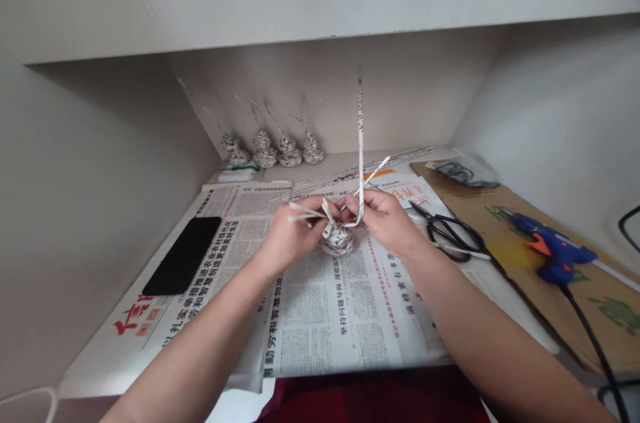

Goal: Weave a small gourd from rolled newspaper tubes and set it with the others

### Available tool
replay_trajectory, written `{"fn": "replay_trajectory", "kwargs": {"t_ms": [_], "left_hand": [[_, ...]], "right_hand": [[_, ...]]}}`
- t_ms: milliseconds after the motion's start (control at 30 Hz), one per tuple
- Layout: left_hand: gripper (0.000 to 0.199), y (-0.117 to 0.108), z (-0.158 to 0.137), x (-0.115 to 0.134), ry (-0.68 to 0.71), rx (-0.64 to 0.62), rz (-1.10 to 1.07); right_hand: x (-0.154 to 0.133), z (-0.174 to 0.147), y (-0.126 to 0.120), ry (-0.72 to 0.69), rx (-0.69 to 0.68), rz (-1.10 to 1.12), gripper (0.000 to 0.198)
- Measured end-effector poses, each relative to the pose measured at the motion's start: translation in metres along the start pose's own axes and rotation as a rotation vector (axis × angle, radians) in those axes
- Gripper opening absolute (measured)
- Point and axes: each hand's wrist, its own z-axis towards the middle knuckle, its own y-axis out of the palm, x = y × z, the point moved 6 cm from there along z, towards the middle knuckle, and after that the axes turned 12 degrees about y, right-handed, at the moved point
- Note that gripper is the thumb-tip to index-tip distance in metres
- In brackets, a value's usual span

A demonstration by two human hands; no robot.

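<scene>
Woven paper piece (339, 244), one: central, over printed newspaper (310, 323) on a pale work surface (336, 162), within a grey-white recess (415, 90). Left hand (293, 233): extended from lower left, fingers clasped at the piece's side. Right hand (387, 218): extended from lower right, thumb and fingers pinching an upright paper strip (361, 143).

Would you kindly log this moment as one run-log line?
left hand: holding woven paper piece | right hand: pinching upright paper strip | nearby: scissors, glue gun | behind: four woven figures
</scene>
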Motion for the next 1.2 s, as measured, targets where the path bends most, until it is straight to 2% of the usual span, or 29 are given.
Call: {"fn": "replay_trajectory", "kwargs": {"t_ms": [67, 267, 400, 500, 700, 967, 1067, 1200], "left_hand": [[0.007, 0.000, 0.000, -0.007, -0.104, 0.044, -0.034], [0.036, 0.002, -0.002, -0.024, -0.296, 0.100, -0.193], [0.028, 0.007, -0.006, -0.037, -0.341, 0.091, -0.304], [0.026, 0.007, -0.006, -0.038, -0.339, 0.072, -0.326], [0.023, 0.001, 0.000, -0.033, -0.245, 0.033, -0.302], [0.028, 0.006, -0.005, -0.044, -0.299, 0.050, -0.373], [0.028, 0.004, -0.003, -0.040, -0.306, 0.033, -0.319], [0.021, -0.002, 0.002, -0.028, -0.232, 0.042, -0.206]], "right_hand": [[-0.001, -0.001, 0.000, 0.002, 0.005, 0.001, 0.031], [-0.006, -0.004, 0.006, -0.026, -0.069, -0.068, 0.030], [-0.007, -0.006, 0.008, -0.060, -0.104, -0.109, 0.029], [-0.007, -0.005, 0.009, -0.078, -0.118, -0.130, 0.028], [-0.005, -0.005, 0.010, -0.077, -0.142, -0.130, 0.027], [-0.005, -0.006, 0.013, -0.078, -0.176, -0.122, 0.028], [-0.006, -0.006, 0.014, -0.078, -0.196, -0.101, 0.027], [-0.010, -0.006, 0.012, -0.082, -0.196, -0.001, 0.033]]}}
